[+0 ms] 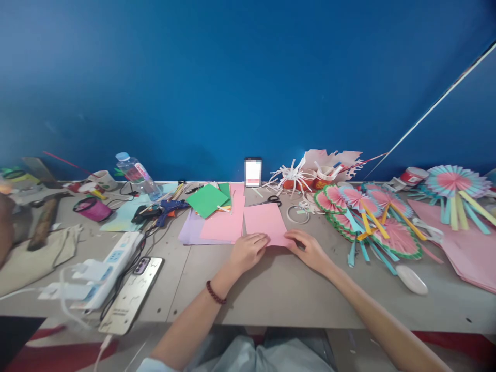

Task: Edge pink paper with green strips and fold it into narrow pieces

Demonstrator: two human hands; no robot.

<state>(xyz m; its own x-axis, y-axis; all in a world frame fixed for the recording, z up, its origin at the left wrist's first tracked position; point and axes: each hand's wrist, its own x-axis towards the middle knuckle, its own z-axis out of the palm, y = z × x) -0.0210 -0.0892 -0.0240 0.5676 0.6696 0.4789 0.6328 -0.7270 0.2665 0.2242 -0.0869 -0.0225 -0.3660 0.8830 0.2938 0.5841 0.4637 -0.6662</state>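
Observation:
A square sheet of pink paper [265, 221] lies before me in the middle of the table, its near edge slightly raised. My left hand [250, 249] is closed at the near left corner, fingers together over the paper. At the near right corner, my right hand [305, 248] pinches the edge between thumb and fingers. Black-handled scissors [273, 200] rest just past the sheet's far edge. To its left is a stack of pink and lilac paper [222, 227] topped by green paper squares [208, 200]. A roll of clear tape [298, 214] sits to the right.
Several pleated paper fans with streamers [397, 237] lie on the right, near a white computer mouse [412, 280]. On the left are a phone [132, 294], a power strip [116, 266], a glue gun [170, 207], a water bottle [139, 175] and a hammer [44, 219]. A blue wall [248, 82] stands behind.

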